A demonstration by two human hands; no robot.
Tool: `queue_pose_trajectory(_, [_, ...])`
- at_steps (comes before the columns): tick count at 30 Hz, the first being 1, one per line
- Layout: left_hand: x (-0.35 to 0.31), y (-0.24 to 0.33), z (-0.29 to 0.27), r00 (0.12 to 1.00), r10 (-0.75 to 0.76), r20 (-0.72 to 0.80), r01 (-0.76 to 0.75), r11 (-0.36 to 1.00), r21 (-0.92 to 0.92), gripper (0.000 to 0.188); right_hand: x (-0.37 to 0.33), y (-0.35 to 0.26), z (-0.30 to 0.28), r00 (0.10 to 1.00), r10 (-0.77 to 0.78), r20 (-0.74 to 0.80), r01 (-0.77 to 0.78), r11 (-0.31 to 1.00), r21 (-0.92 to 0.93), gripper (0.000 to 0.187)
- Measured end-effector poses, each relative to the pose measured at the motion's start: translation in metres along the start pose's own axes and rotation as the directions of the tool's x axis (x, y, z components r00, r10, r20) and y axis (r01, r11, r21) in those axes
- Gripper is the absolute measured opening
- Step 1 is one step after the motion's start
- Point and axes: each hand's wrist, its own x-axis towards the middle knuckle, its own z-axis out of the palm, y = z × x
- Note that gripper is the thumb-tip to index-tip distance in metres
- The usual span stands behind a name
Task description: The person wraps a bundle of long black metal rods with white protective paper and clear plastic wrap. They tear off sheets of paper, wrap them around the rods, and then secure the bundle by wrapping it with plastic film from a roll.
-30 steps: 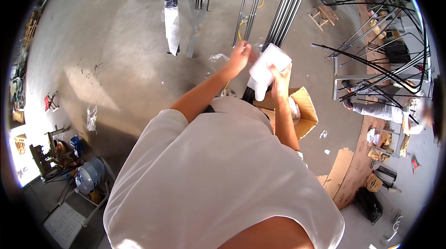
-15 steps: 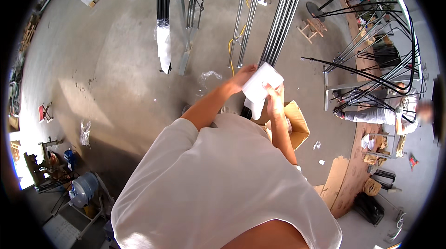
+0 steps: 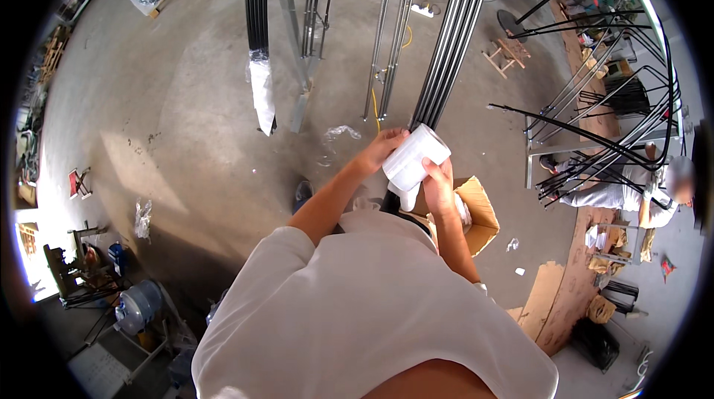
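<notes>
A roll of white plastic film (image 3: 413, 161) is held in front of me, lying across the lower part of a bundle of black tubes (image 3: 455, 34). My right hand (image 3: 439, 185) grips the roll from its right, with the thumb pressed on its side. My left hand (image 3: 381, 149) is closed at the roll's upper left edge, beside the tubes; its fingertips are partly hidden. White film wraps the tubes just below the roll, where a black end shows. Under my right forearm stands an open cardboard box (image 3: 478, 209) with whitish material inside.
Left of centre, another black tube bundle (image 3: 256, 5) ends in a white wrapping (image 3: 261, 94). Thin metal rods (image 3: 387, 42) stand between the bundles. On the right are a rack of bent black tubes (image 3: 617, 127), a wooden stool (image 3: 506, 55) and a co-worker (image 3: 639, 183). Plastic scraps (image 3: 342, 132) litter the floor.
Both hands and the roll have shifted slightly downward in the picture, as has the surrounding scene. My right hand still holds the roll. The left shoe now shows beside my left forearm.
</notes>
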Motion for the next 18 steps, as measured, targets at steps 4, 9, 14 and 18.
queue_pose_trajectory(4, [-0.005, 0.006, 0.020, 0.968, 0.230, -0.100, -0.156, 0.866, 0.475, 0.034, 0.003, -0.005, -0.006, 0.995, 0.009, 0.100, -0.013, 0.999, 0.033, 0.064])
queue_pose_trajectory(9, [-0.007, 0.003, 0.036, 0.833, 0.524, -0.177, -0.116, 0.478, 0.871, 0.034, -0.002, -0.015, -0.007, 0.988, -0.099, -0.116, 0.086, 0.990, -0.112, 0.060])
queue_pose_trajectory(14, [-0.009, -0.005, 0.049, 0.680, 0.679, -0.278, 0.040, 0.344, 0.938, 0.036, 0.022, -0.029, -0.042, 0.959, -0.202, -0.197, 0.119, 0.923, -0.366, 0.060])
queue_pose_trajectory(18, [-0.008, -0.006, 0.057, 0.635, 0.702, -0.323, 0.093, 0.345, 0.934, 0.037, 0.087, -0.023, -0.067, 0.988, -0.079, -0.130, 0.036, 0.952, -0.304, 0.056])
